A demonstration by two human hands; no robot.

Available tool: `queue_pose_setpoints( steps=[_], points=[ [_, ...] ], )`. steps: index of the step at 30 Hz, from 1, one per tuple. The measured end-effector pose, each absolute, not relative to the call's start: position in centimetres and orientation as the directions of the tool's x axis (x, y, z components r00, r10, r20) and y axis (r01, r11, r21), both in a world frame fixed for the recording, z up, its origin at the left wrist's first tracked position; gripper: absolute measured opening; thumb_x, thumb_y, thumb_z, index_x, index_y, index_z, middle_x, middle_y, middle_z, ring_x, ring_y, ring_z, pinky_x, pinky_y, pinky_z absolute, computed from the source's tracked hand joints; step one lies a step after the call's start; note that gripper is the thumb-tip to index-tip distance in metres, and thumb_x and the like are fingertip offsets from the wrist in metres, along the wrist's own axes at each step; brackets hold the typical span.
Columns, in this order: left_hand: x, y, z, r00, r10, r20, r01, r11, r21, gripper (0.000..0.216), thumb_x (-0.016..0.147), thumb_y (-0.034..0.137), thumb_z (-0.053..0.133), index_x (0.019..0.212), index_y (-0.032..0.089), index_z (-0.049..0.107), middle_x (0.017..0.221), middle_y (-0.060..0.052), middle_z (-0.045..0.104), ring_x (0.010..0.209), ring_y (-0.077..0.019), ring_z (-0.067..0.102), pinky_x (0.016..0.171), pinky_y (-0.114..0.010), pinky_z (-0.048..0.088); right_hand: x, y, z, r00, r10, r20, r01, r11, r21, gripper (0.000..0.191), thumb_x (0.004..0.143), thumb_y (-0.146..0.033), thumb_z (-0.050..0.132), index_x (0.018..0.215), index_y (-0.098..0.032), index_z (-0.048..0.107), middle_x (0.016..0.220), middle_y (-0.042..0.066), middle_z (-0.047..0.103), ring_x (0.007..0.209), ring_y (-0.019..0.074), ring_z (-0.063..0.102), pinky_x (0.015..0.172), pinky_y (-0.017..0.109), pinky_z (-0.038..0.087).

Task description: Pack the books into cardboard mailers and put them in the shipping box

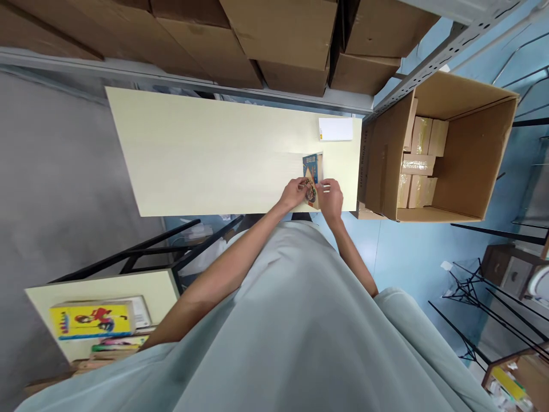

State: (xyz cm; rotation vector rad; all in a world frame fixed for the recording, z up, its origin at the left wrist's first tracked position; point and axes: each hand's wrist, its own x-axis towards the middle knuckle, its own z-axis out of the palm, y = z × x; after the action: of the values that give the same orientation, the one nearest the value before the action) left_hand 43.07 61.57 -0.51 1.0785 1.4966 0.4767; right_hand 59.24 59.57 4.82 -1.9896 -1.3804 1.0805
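Observation:
A small book with a blue illustrated cover and printed characters is near the right end of the pale table, close to its front edge. The pale side of the book faces right. My left hand is closed at the lower left of the cover, its fingertips over the picture. On the opposite side, my right hand has its fingers curled and pinched at the book's right edge. Both hands partly cover the lower half of the book. Behind it lies a flat white rectangular item, apart from both hands.
The pale table runs left to right before me. To its right stands an open carton with several small taped boxes inside. A shelf of cardboard boxes is along the back. At lower left, books lie on another board.

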Motion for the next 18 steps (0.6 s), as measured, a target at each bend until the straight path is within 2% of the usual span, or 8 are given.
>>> queue_pose_setpoints(
  steps=[2, 4, 6, 9, 11, 14, 18],
  points=[
    [42.0, 61.6, 0.9, 0.034, 0.843, -0.537, 0.167, 0.525, 0.835, 0.047, 0.105, 0.057, 0.052, 0.122, 0.018, 0.073, 0.117, -0.011, 0.077, 0.099, -0.0217, 0.075, 0.091, -0.035, 0.063, 56.8, 59.1, 5.5, 0.097, 0.949, -0.301, 0.553, -0.302, -0.777, 0.025, 0.108, -0.045, 0.057, 0.118, -0.024, 0.064, 0.124, 0.009, 0.067, 0.099, 0.02, 0.071, 0.094, 0.039, 0.062],
    [40.6, 61.6, 1.9, -0.07, 0.845, -0.53, 0.084, 0.534, 0.841, 0.054, 0.106, 0.065, 0.049, 0.118, 0.018, 0.072, 0.112, -0.01, 0.077, 0.091, -0.0202, 0.075, 0.084, -0.034, 0.063, 54.8, 58.7, 5.6, -0.011, 0.962, -0.273, 0.521, -0.228, -0.822, 0.027, 0.109, -0.045, 0.056, 0.12, -0.024, 0.067, 0.13, 0.01, 0.065, 0.107, 0.0202, 0.071, 0.098, 0.038, 0.063],
    [38.7, 61.7, 2.3, -0.217, 0.826, -0.52, 0.171, 0.557, 0.813, 0.049, 0.098, 0.064, 0.065, 0.113, 0.018, 0.071, 0.107, -0.008, 0.076, 0.089, -0.0202, 0.073, 0.083, -0.033, 0.062, 53.5, 58.2, 5.2, -0.17, 0.95, -0.261, 0.443, -0.163, -0.882, 0.03, 0.109, -0.048, 0.057, 0.118, -0.024, 0.071, 0.136, 0.011, 0.065, 0.119, 0.0207, 0.07, 0.101, 0.036, 0.064],
    [36.0, 61.8, 1.5, -0.374, 0.777, -0.507, 0.304, 0.619, 0.724, 0.034, 0.086, 0.048, 0.081, 0.1, 0.019, 0.07, 0.099, -0.005, 0.075, 0.091, -0.0199, 0.07, 0.088, -0.031, 0.057, 53.1, 57.8, 3.5, -0.346, 0.895, -0.282, 0.328, -0.166, -0.93, 0.034, 0.108, -0.052, 0.058, 0.117, -0.024, 0.074, 0.142, 0.011, 0.066, 0.129, 0.0216, 0.068, 0.101, 0.036, 0.065],
    [34.6, 61.9, 0.5, -0.373, 0.749, -0.547, 0.284, 0.654, 0.702, 0.026, 0.086, 0.044, 0.077, 0.089, 0.019, 0.068, 0.088, -0.004, 0.071, 0.087, -0.0192, 0.066, 0.082, -0.029, 0.055, 53.7, 57.9, 1.7, -0.26, 0.906, -0.335, 0.375, -0.225, -0.9, 0.035, 0.107, -0.051, 0.058, 0.122, -0.023, 0.073, 0.143, 0.013, 0.067, 0.132, 0.0241, 0.066, 0.106, 0.04, 0.064],
    [33.7, 62.0, -0.7, -0.325, 0.729, -0.602, 0.205, 0.676, 0.708, 0.03, 0.088, 0.047, 0.073, 0.081, 0.021, 0.063, 0.073, -0.001, 0.062, 0.076, -0.0179, 0.058, 0.068, -0.027, 0.049, 54.8, 58.5, -1.2, -0.004, 0.895, -0.447, 0.495, -0.386, -0.778, 0.041, 0.104, -0.049, 0.063, 0.131, -0.019, 0.066, 0.142, 0.019, 0.066, 0.132, 0.0279, 0.065, 0.11, 0.047, 0.061],
    [33.3, 62.3, -1.2, -0.286, 0.745, -0.602, 0.167, 0.658, 0.734, 0.032, 0.088, 0.049, 0.072, 0.079, 0.02, 0.062, 0.068, 0.002, 0.055, 0.07, -0.015, 0.05, 0.063, -0.025, 0.043, 55.3, 58.5, -3.6, 0.032, 0.841, -0.54, 0.509, -0.479, -0.715, 0.045, 0.101, -0.043, 0.065, 0.138, -0.018, 0.059, 0.139, 0.018, 0.066, 0.118, 0.0243, 0.07, 0.103, 0.043, 0.062]
  ],
)
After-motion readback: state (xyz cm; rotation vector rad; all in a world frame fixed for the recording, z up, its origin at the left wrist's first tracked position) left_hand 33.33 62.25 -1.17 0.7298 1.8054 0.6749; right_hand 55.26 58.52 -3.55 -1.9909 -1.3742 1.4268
